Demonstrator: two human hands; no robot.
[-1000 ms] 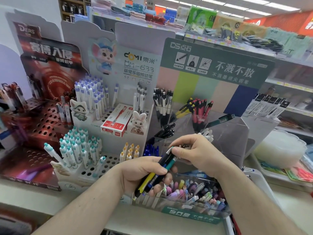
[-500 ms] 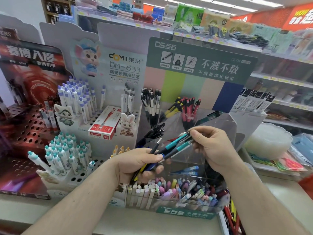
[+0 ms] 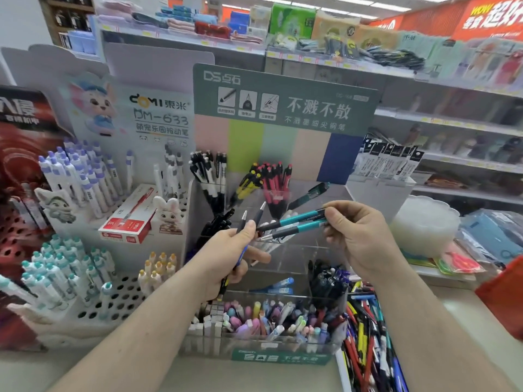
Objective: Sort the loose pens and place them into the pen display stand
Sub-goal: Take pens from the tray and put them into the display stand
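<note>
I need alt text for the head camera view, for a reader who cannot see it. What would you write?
A person's right hand pinches two teal pens while the left hand grips a few other pens, both held over a clear acrylic pen display stand partly filled with pens. White pen racks stand to the left, shop shelves behind.

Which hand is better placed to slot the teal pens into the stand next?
Right. The right hand already pinches the two teal pens near the lone teal pen in the clear stand. The left hand grips other pens.
</note>
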